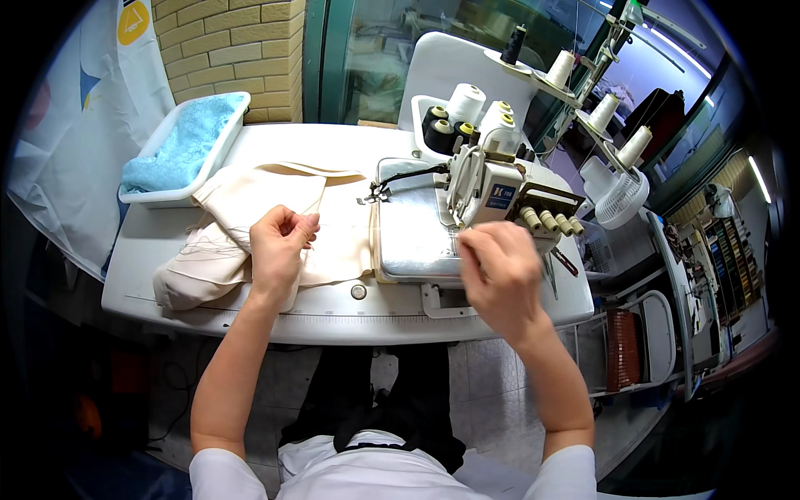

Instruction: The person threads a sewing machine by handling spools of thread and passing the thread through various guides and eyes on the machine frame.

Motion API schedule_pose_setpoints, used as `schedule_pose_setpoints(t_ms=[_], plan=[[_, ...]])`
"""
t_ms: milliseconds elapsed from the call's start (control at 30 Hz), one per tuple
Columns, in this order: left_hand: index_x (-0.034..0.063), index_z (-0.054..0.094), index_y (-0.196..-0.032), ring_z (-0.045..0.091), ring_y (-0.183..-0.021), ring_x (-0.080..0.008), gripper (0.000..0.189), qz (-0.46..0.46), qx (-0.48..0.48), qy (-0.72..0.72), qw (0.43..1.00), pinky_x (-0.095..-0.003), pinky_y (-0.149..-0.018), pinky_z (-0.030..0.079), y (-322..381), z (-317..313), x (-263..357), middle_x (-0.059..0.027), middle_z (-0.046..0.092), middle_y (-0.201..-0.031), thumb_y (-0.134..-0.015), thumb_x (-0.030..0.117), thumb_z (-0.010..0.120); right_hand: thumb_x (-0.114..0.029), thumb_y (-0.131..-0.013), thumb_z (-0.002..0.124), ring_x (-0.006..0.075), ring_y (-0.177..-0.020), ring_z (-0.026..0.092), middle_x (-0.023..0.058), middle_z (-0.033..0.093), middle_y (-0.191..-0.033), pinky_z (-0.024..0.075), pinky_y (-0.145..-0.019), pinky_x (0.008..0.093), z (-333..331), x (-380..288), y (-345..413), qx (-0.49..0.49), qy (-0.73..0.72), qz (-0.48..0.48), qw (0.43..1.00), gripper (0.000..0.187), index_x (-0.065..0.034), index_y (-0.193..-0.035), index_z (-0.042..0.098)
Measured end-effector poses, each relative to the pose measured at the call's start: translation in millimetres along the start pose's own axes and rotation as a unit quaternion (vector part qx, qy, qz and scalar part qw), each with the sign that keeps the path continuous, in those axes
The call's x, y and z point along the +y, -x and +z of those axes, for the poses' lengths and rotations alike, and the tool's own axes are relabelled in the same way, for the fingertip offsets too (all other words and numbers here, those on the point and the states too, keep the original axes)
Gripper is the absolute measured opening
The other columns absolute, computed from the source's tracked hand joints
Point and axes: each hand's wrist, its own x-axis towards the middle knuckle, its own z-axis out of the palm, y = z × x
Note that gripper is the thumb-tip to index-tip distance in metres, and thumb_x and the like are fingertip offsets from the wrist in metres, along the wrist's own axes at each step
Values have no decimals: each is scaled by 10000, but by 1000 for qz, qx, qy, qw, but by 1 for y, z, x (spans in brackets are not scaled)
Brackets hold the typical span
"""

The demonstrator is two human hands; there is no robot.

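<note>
My left hand [282, 250] is raised over cream fabric [344, 250], its thumb and fingertips pinched together; a fine thread seems to run from them towards the right. My right hand [503, 272], slightly blurred, has its fingers curled together at the right end of the machine's metal plate [409, 231], below the needle area. Whether it grips the thread cannot be told. The overlock sewing machine [484, 181] stands just beyond my right hand. The fabric lies folded and bunched left of the plate, with loose threads [215, 244] on it.
A white tray [215, 164] with light-blue material stands at the back left. Behind the machine are a bin of thread cones [465, 103] and a thread stand [578, 100]. A round metal disc [358, 292] lies near the ruled front edge. Tweezers [551, 275] lie right of my right hand.
</note>
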Motion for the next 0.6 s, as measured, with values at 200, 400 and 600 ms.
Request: schedule_pose_setpoints(t_ms=[200, 400, 600], plan=[[14, 602, -797, 603, -680, -94, 214, -8, -9, 60, 998, -239, -623, 495, 3, -3, 11, -64, 672, -766, -921, 107, 750, -64, -863, 691, 280, -700, 647, 99, 639, -798, 518, -638, 368, 41, -15, -30, -27, -12, 42, 999, 38, -40, -849, 664], [26, 560, -773, 633, -698, -112, 208, -9, -8, 54, 998, -251, -628, 516, 8, 3, -1, -128, 717, -871, -916, 32, 711, 19, -766, 607, 282, -774, 678, 144, 651, -820, 564, -662, 371, 110, -24, -59, -111, 11, 3, 994, 32, -10, -763, 622], [65, 508, -833, 608, -635, -129, 202, -87, -97, 251, 959, -259, -574, 500, 7, 12, 18, -118, 676, -794, -970, 71, 655, -29, -724, 657, 242, -772, 679, 137, 642, -799, 561, -647, 332, 123, -25, -69, -127, 115, -50, 984, 74, -39, -670, 608]])
